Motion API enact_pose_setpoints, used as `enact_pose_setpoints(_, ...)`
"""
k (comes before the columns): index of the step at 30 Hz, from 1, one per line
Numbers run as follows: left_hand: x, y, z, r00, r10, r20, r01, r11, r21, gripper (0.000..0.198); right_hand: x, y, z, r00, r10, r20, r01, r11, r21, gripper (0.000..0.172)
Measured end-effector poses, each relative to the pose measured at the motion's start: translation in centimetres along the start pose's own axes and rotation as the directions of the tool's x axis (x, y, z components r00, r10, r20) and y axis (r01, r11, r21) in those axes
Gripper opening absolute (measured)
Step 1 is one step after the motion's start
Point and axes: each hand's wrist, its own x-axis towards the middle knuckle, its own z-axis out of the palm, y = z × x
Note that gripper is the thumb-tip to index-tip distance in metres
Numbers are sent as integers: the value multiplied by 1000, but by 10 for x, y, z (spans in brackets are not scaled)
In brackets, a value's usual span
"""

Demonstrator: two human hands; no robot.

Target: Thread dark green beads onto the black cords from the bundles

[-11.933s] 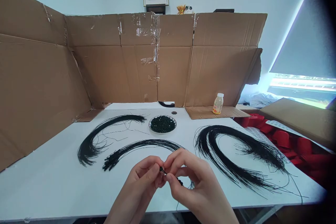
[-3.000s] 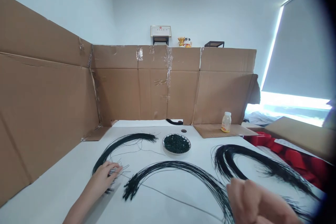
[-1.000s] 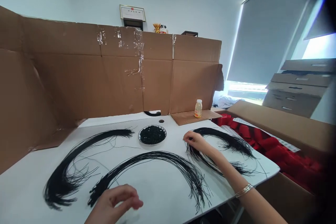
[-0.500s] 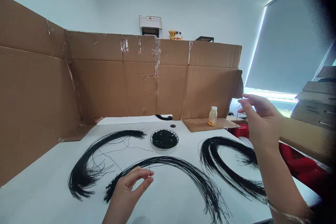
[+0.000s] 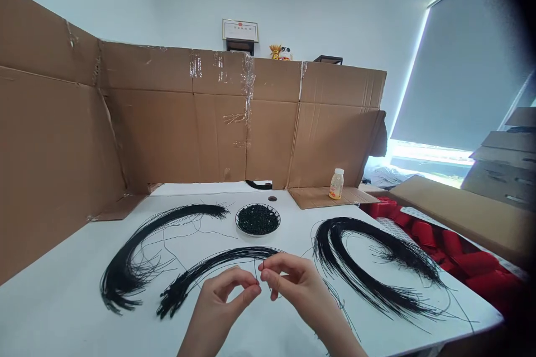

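My left hand (image 5: pixel 224 301) is closed in a pinch on a thin black cord (image 5: pixel 255 268), a piece of which rises above the fingertips. Right beside it, my right hand (image 5: pixel 295 284) is also pinched, its fingertips nearly touching the left ones; a thin dark strand seems to be between them. Both hands are over the near side of a middle bundle of black cords (image 5: pixel 221 259), whose left end has thicker dark tips. My right hand and forearm hide part of that bundle.
Behind the hands stands a round dish (image 5: pixel 250 234) filled with small black pieces. Other black cord bundles curve at left (image 5: pixel 121 273) and right (image 5: pixel 364 273). A cardboard wall (image 5: pixel 167 134) encloses the back and left. A small bottle (image 5: pixel 336 185) and red items (image 5: pixel 473 262) are at right.
My right hand has come down from the raised far right to meet my left hand. My left hand has shifted slightly right, still pinching the cord.
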Motion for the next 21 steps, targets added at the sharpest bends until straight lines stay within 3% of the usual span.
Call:
enact_pose_setpoints(7, -12, 10, -5, 994, -96, 49, 95, 995, 18, 31, -1, 4, -3, 996, 76, 49, -84, 978, 193, 27)
enact_pose_setpoints(10, -17, 11, -5, 988, -149, 52, 154, 978, -138, 36, -3, 6, 2, 997, 74, 33, -80, 963, 259, 26)
enact_pose_setpoints(15, -22, 14, 4, 969, -212, 125, 246, 796, -553, 38, -3, 3, 13, 999, 51, -5, -47, 948, 315, 28)
enact_pose_setpoints(21, -24, 14, 8, 967, -188, 174, 255, 621, -741, 38, -4, -1, 26, 999, 42, 4, -41, 944, 328, 29)
